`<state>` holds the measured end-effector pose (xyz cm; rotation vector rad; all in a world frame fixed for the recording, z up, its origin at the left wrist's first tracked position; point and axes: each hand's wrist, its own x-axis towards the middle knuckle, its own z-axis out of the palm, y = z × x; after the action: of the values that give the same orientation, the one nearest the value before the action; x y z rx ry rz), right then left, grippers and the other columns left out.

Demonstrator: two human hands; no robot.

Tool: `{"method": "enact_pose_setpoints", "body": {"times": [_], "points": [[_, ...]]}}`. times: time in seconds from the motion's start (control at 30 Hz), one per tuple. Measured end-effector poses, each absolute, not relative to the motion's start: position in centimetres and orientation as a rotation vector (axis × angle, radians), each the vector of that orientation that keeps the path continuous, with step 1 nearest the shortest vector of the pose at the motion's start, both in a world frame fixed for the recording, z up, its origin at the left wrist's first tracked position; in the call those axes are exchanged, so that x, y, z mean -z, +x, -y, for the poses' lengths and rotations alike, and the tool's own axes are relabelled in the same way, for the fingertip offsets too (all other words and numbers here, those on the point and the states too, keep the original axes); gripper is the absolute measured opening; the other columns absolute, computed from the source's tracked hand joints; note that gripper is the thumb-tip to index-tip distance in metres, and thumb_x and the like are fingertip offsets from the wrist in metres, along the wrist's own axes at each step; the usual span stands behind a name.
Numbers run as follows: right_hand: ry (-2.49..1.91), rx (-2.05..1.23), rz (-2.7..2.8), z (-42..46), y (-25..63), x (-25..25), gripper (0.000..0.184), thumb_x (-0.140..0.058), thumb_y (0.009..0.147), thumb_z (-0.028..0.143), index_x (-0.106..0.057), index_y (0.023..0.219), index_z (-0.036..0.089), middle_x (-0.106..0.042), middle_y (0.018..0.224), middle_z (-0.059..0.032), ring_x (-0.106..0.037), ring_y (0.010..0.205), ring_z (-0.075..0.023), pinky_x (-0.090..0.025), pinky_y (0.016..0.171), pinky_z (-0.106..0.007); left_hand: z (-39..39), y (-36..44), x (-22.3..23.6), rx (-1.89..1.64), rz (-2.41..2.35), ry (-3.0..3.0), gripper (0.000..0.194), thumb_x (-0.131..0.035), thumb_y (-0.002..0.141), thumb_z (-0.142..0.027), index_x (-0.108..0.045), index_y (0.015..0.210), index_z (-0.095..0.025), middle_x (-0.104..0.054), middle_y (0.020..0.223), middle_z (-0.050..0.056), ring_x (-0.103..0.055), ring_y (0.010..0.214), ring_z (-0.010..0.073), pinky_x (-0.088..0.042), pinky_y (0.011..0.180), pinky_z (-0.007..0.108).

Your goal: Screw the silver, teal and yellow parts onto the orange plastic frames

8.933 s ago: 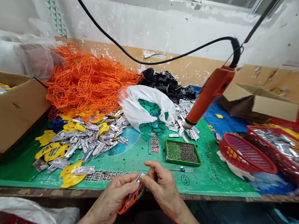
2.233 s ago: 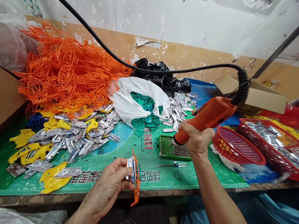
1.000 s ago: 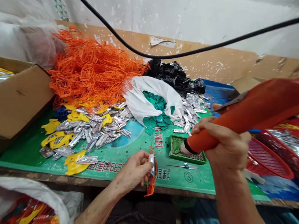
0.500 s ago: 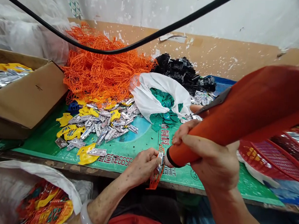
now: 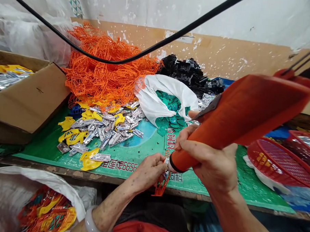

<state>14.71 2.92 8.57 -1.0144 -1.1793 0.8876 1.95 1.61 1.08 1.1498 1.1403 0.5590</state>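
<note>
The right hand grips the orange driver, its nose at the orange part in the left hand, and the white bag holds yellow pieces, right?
Not quite: the head view shows green pieces in the white bag. The right hand does grip the orange driver, its nose at the orange part in the left hand.

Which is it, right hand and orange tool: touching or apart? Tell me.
Touching. The head view shows the right hand with its fingers wrapped around the orange tool.

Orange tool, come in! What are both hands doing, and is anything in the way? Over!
Right hand gripping orange tool. Left hand pinching orange frame, tool right up at it. Black cable hanging beyond, clear of hands. Over.
</note>
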Motion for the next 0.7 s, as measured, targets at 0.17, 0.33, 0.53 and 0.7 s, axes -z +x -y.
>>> {"method": "enact_pose_setpoints", "body": {"times": [0.17,0.33,0.53,0.7], "points": [[-0.986,-1.002,1.125,-2.92,14.45,-8.70,0.017,-0.074,0.056,0.020,-0.062,0.067,0.020,-0.061,0.065,0.0022,-0.056,0.055,-0.0139,-0.047,0.054,-0.032,-1.58,1.94,-1.00,-0.572,-1.132,1.167,0.029,-0.053,0.079,-0.047,-0.051,0.077,-0.018,-0.049,0.052,-0.005,-0.041,0.042,0.0089,-0.031,0.038,0.019],[-0.976,-0.972,1.150,-2.91,14.42,-8.53,0.014,-0.072,0.057,0.017,-0.061,0.066,0.019,-0.060,0.063,0.0017,-0.056,0.053,-0.0133,-0.048,0.052,-0.031,-1.54,1.85,-0.99,-0.569,-1.136,1.191,0.030,-0.052,0.080,-0.048,-0.052,0.077,-0.018,-0.050,0.052,-0.005,-0.040,0.043,0.0087,-0.029,0.039,0.019],[-0.968,-0.973,1.162,-2.82,14.38,-8.39,0.012,-0.071,0.057,0.016,-0.060,0.061,0.018,-0.059,0.061,0.0018,-0.054,0.053,-0.0126,-0.048,0.051,-0.030,-1.53,2.04,-0.95,-0.586,-1.148,1.204,0.027,-0.052,0.079,-0.043,-0.052,0.076,-0.017,-0.048,0.054,-0.005,-0.041,0.046,0.0089,-0.030,0.042,0.019],[-0.980,-0.995,1.145,-2.65,14.09,-8.55,0.011,-0.070,0.054,0.015,-0.059,0.055,0.018,-0.059,0.057,0.0013,-0.054,0.051,-0.0135,-0.047,0.050,-0.031,-1.35,2.33,-0.89,-0.595,-1.174,1.198,0.019,-0.048,0.080,-0.035,-0.052,0.075,-0.017,-0.044,0.050,-0.007,-0.036,0.044,0.0083,-0.028,0.042,0.020]]}}
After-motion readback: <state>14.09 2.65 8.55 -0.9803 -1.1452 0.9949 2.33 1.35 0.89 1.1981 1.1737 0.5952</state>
